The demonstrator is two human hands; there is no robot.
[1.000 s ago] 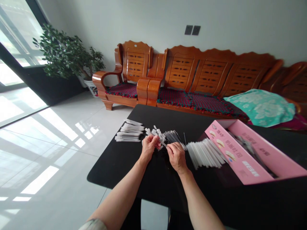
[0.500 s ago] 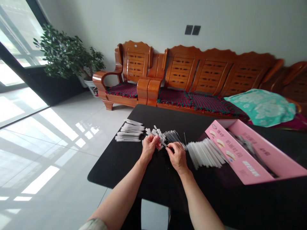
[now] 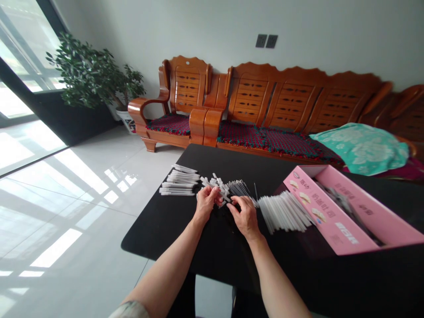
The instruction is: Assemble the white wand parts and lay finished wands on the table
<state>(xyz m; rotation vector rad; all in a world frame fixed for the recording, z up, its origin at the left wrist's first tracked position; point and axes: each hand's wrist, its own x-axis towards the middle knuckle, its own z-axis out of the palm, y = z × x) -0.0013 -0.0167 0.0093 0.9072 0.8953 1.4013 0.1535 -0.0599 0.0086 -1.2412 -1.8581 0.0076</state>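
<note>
Just parted thumb and forefinger of right hand, beside white-part pile. Seemingly pinching slim piece in left hand, at pile's near edge; holding one-handed.

The black table is laid with small items. At its left end a row of pens is set, with short white pieces heaped beside it. Next, dark refills are spread, then white tubes are lined up near a pink box.
</note>
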